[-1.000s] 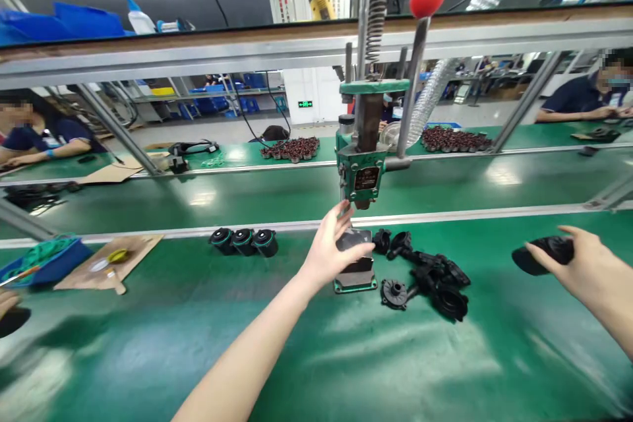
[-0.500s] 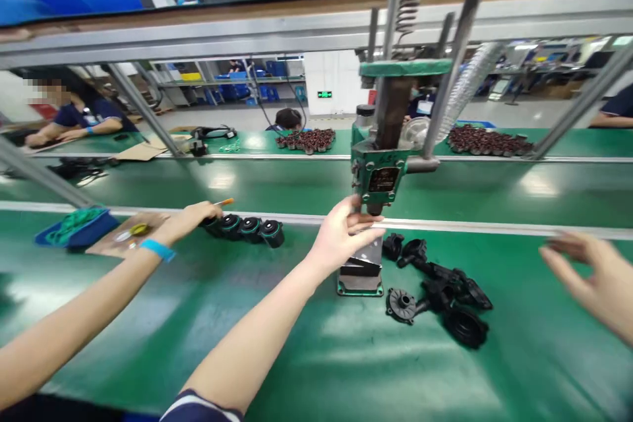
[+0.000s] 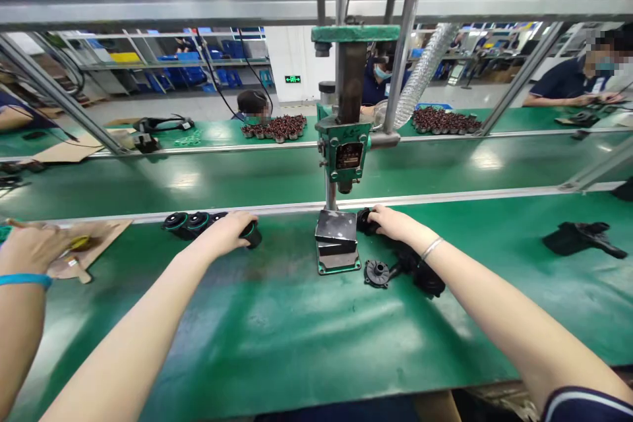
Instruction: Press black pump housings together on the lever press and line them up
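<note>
My left hand point(image 3: 228, 232) is wrapped over a black cylindrical housing point(image 3: 253, 235) with a green ring, at the right end of a row of such housings point(image 3: 177, 223). At the pile right of the press, my right hand point(image 3: 388, 219) has its fingers closed on a small black plastic part point(image 3: 364, 221), partly hidden by them. Between my hands stands a green hand press point(image 3: 349, 151), its ram above a bare metal block point(image 3: 336, 227). Near the block lie a round black cover point(image 3: 376, 273) and other black plastic parts point(image 3: 429, 280), partly under my right forearm.
A co-worker's hand point(image 3: 32, 250) with a blue wristband is at the left, by a cardboard sheet point(image 3: 106, 237). Another black part point(image 3: 576, 239) lies far right. Beyond the rail are heaps of copper-coloured parts point(image 3: 279, 127) and people seated.
My left hand has gone from the press block to the row of housings. My right hand has come in from the right to the black parts. The co-worker's hand has left the row.
</note>
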Demonstrator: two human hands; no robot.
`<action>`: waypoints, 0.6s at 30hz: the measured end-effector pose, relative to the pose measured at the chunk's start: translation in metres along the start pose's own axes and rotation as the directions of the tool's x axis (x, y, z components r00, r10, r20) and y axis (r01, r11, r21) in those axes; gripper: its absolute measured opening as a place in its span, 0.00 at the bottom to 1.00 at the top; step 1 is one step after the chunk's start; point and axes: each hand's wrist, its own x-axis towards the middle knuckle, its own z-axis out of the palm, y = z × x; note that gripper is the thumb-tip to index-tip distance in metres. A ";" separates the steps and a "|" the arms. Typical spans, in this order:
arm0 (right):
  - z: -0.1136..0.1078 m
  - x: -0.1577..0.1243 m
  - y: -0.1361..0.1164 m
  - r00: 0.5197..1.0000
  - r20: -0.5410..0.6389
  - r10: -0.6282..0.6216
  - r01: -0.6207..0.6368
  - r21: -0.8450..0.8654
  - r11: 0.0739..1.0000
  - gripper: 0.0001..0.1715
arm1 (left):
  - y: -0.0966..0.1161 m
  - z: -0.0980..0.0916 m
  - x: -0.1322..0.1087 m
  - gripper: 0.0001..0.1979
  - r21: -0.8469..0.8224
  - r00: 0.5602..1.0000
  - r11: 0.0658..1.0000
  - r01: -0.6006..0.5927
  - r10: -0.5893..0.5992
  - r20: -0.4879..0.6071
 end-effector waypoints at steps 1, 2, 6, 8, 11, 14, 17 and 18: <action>0.002 -0.002 0.000 1.000 0.009 0.015 -0.015 0.001 1.000 0.25 | 0.009 0.003 -0.007 0.22 -0.026 1.000 0.999 -0.020 0.020 0.013; 0.004 -0.005 0.000 0.999 0.015 0.030 -0.030 0.002 1.000 0.24 | 0.022 0.005 -0.017 0.22 -0.064 0.999 0.997 -0.044 0.046 0.026; 0.008 -0.020 -0.001 0.999 -0.001 0.044 -0.044 0.015 0.999 0.18 | 0.088 0.021 -0.059 0.26 -0.268 0.990 0.956 -0.117 0.132 0.039; 0.002 -0.027 0.002 0.999 -0.027 0.041 -0.040 0.029 0.999 0.16 | 0.119 0.029 -0.075 0.29 -0.355 0.985 0.925 -0.135 0.164 0.052; -0.015 -0.044 0.011 0.993 -0.101 0.059 -0.053 0.054 0.997 0.18 | 0.148 0.041 -0.089 0.33 -0.467 0.970 0.867 -0.176 0.234 0.068; -0.029 -0.077 0.010 0.968 -0.180 0.175 -0.131 0.229 0.964 0.27 | 0.158 0.052 -0.095 0.38 -0.567 0.969 0.802 -0.186 0.246 0.030; -0.014 -0.117 -0.017 0.979 0.019 0.205 -0.167 0.655 0.737 0.37 | 0.160 0.064 -0.093 0.41 -0.660 0.982 0.735 -0.158 0.190 -0.025; -0.002 -0.128 -0.030 0.978 0.113 0.174 -0.199 0.745 0.637 0.38 | 0.161 0.069 -0.092 0.41 -0.682 0.984 0.716 -0.150 0.172 -0.037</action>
